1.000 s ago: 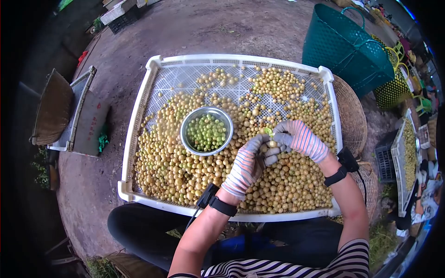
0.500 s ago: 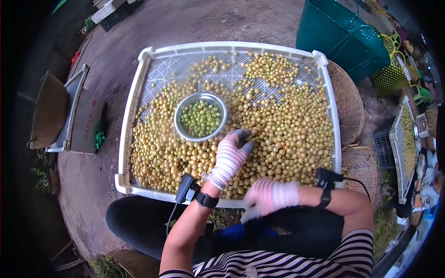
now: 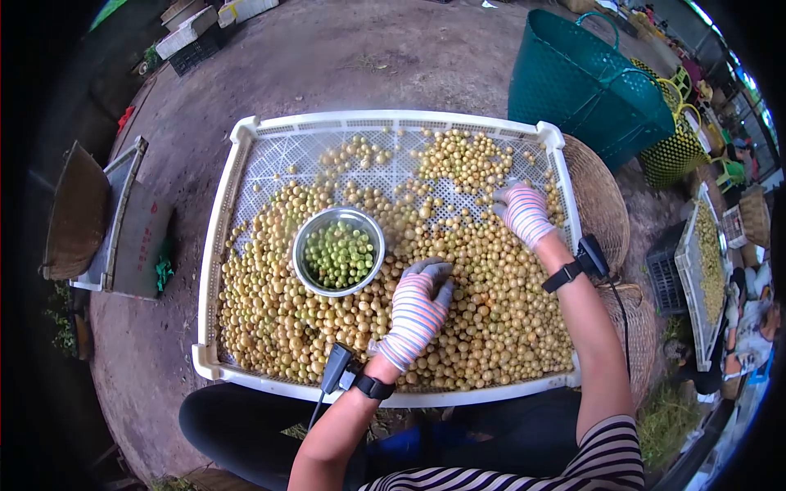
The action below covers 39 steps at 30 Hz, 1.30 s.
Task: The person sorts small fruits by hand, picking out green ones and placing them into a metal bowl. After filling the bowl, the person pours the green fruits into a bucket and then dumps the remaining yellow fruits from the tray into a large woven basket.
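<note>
A white mesh tray (image 3: 344, 123) holds many small round yellowish-brown fruits (image 3: 278, 278). On the fruits, left of centre, rests a round metal bowl (image 3: 300, 266) with green fruits (image 3: 337, 254) inside. My left hand (image 3: 416, 311), in a striped glove with grey fingertips, lies on the fruits just right of the bowl. Its fingers are curled, and what they hold, if anything, is hidden. My right hand (image 3: 524, 213), gloved the same way, is over the fruits near the tray's upper right, its fingers bent downward and partly hidden.
Beyond the tray's upper right corner stands a green woven basket (image 3: 581, 90), with a yellow-black basket (image 3: 667, 147) beside it. Wicker baskets (image 3: 602, 196) lie along the tray's right side. A second tray of fruits (image 3: 696, 278) is at far right. A box (image 3: 135, 237) stands at left.
My right hand has moved from the tray's front edge up to its upper right part. My left hand remains beside the bowl. The whole view has shifted, with the tray lower in it.
</note>
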Motion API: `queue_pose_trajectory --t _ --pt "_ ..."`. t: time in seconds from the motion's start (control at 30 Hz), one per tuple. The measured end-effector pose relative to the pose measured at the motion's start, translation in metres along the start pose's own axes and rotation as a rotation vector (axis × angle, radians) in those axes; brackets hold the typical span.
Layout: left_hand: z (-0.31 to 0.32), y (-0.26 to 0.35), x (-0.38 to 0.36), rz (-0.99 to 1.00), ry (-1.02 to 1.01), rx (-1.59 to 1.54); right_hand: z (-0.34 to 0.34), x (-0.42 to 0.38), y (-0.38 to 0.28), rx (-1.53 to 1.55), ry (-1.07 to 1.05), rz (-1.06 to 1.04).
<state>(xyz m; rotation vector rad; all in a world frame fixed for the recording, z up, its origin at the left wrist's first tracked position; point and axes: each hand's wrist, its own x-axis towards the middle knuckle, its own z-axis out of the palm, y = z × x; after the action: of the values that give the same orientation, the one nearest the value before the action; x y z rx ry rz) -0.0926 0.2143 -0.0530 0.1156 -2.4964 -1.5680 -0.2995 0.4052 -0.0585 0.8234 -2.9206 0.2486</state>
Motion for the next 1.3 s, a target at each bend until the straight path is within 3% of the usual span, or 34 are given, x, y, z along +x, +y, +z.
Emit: queue_pose_trajectory --t 0.13,0.27,0.4,0.53,0.63,0.8,0.87,0.93,1.03,1.13,1.27,1.3 --pt "0.014 -0.005 0.010 -0.026 -0.005 -0.071 0.021 0.016 0.005 -0.297 -0.213 -0.007" --pt "0.020 -0.001 0.016 -0.123 0.021 -0.285 0.005 0.005 0.000 0.298 -0.119 0.145" --pt "0.018 0.004 0.024 -0.047 0.123 -0.334 -0.025 -0.016 -0.023 0.778 -0.338 -0.058" --pt "0.012 -0.003 0.024 -0.148 -0.123 -0.358 -0.039 -0.037 -0.066 0.809 -0.336 -0.271" --pt "0.004 -0.005 0.017 -0.242 -0.132 -0.446 -0.037 -0.047 -0.082 0.772 -0.314 -0.241" --pt "-0.020 0.012 0.016 -0.436 -0.158 -0.697 -0.042 -0.062 -0.093 1.349 -0.414 0.158" --pt "-0.021 0.005 0.016 -0.471 -0.059 -0.886 -0.055 -0.065 -0.093 1.521 -0.459 0.338" --pt "-0.018 -0.009 0.013 -0.469 -0.029 -0.836 -0.058 -0.064 -0.094 1.519 -0.416 0.348" --pt "-0.014 -0.014 0.006 -0.243 -0.020 -0.366 -0.065 -0.066 -0.098 1.480 -0.455 0.358" --pt "-0.019 -0.014 0.004 0.044 0.038 -0.089 -0.068 -0.078 -0.115 1.350 -0.565 0.247" --pt "-0.035 0.008 -0.001 -0.382 -0.325 -0.576 -0.038 -0.084 -0.124 0.957 -0.097 -0.092" --pt "-0.033 0.008 -0.002 -0.381 -0.362 -0.563 -0.035 -0.083 -0.123 0.876 -0.072 -0.129"
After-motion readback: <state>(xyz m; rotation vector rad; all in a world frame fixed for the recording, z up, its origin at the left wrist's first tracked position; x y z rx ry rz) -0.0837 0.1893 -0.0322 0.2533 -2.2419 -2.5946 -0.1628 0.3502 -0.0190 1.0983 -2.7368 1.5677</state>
